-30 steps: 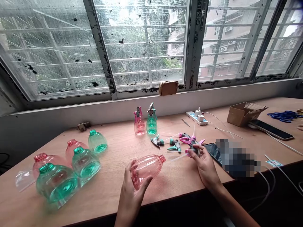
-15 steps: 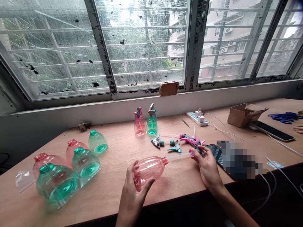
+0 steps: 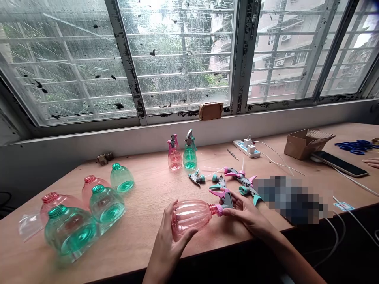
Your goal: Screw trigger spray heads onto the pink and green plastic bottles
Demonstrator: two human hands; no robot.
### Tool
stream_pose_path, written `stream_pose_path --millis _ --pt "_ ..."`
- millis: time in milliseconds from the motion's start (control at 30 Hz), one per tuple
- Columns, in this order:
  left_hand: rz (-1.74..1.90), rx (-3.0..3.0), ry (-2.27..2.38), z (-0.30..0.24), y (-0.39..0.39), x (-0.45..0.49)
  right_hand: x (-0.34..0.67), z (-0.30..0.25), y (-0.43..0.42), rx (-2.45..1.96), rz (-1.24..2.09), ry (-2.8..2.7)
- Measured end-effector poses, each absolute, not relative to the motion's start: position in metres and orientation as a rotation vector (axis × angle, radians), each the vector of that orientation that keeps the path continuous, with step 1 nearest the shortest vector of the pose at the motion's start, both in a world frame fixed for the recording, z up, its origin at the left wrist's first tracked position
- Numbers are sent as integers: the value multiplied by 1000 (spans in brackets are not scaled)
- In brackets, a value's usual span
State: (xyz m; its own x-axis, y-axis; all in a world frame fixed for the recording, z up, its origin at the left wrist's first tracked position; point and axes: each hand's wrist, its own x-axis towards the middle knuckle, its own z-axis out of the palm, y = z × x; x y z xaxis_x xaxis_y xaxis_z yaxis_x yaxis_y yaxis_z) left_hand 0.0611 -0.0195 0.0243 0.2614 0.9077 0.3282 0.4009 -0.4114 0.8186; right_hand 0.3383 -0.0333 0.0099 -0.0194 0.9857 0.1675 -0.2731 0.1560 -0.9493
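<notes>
My left hand [image 3: 167, 238] is closed round a clear pink bottle [image 3: 194, 216], tipped on its side with the neck pointing right. In my right hand [image 3: 251, 215] is a grey-and-pink spray trigger head [image 3: 227, 198]. Its pink collar meets the bottle's threaded mouth, with some thread still showing; whether it is engaged I cannot tell. Just beyond my right hand lie loose spray heads, among them a pink one [image 3: 237, 173], a teal one [image 3: 219, 182] and another teal one [image 3: 250, 192] by my wrist.
Open green bottles [image 3: 69, 227] and pink bottles [image 3: 63, 199] stand at the left by a plastic bag [image 3: 29, 227]. Two bottles with spray heads [image 3: 190, 156] stand near the wall. A power strip [image 3: 245, 149], a cardboard box [image 3: 302, 146], a phone [image 3: 342, 163] and another person's hand [image 3: 371, 162] are rightward.
My right hand has moved left, bringing the spray head's collar from well apart up to the bottle's mouth. The bottle has shifted slightly right and its neck now points a little lower.
</notes>
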Motion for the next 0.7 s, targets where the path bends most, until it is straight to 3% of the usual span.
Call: stream_pose_path --millis 200,700 --pt "968 1889 1143 20 -16 57 341 4 -35 -980 1275 -1181" --pt "1099 1815 1141 11 -13 57 342 15 -43 -976 1325 -1218"
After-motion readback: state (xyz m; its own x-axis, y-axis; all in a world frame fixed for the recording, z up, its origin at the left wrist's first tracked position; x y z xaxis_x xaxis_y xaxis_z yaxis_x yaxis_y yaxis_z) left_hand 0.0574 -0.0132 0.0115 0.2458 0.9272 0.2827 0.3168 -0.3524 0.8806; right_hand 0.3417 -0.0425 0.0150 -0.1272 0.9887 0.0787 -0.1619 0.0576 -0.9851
